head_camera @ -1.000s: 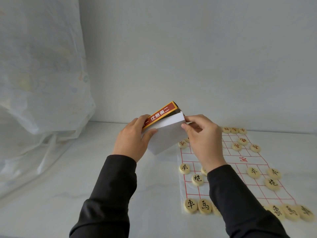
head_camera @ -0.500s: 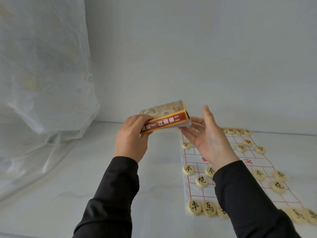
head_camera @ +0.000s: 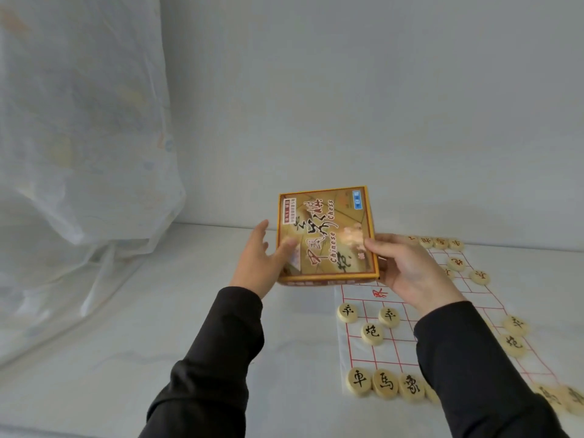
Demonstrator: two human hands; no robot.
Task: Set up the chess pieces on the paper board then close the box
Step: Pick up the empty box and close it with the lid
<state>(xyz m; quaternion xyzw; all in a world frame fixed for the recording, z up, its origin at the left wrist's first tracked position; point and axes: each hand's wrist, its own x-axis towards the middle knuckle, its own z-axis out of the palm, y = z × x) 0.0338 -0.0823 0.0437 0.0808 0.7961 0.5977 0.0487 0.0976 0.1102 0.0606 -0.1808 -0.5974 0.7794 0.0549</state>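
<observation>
The closed Chinese chess box (head_camera: 327,235), yellow-brown with a red rim, is held above the table's far side with its printed lid tilted toward me. My left hand (head_camera: 257,263) holds its left edge, thumb lying on the lid and a finger straight up beside it. My right hand (head_camera: 407,270) pinches the right edge, thumb on the lid and fingers underneath. The paper board (head_camera: 399,314) with red grid lines lies at the right. Several round wooden pieces (head_camera: 372,332) stand on it in rows; my right arm hides some.
A translucent plastic sheet (head_camera: 79,159) hangs at the left and drapes onto the white table (head_camera: 158,311). A plain wall (head_camera: 379,105) stands close behind the table. The board's near-right pieces (head_camera: 568,399) lie by the frame edge.
The box has turned from edge-on to lid facing me. My right hand, open under it before, now pinches its right edge. My left hand's fingers have straightened along the left edge.
</observation>
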